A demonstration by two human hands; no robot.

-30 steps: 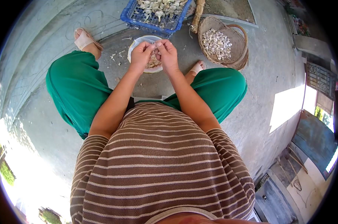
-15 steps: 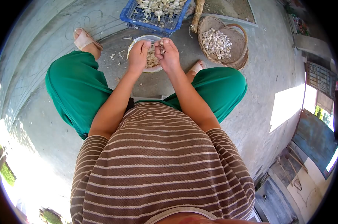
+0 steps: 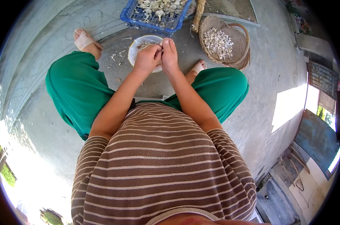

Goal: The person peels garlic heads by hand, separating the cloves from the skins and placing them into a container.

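My left hand (image 3: 148,58) is closed, its fingers bent in against the other hand over a white bowl (image 3: 132,51) that holds pale garlic skins. My right hand (image 3: 169,54) stands beside it, fingers curled and thumb raised. The two hands meet at the fingertips. What lies between them is hidden by the fingers. Beyond the bowl is a blue plastic crate (image 3: 126,15) of garlic bulbs. A wicker basket (image 3: 240,43) of loose garlic cloves sits to the right.
A straw bundle (image 3: 198,15) lies between the crate and the basket. Scraps of skin (image 3: 119,55) are scattered on the concrete floor left of the bowl. My sandalled feet (image 3: 88,42) flank the bowl. Metal sheets and sticks lean at the far right.
My left hand has moved right and turned inward, so the hands, apart before, now touch. Garlic seen in my right hand is now hidden.
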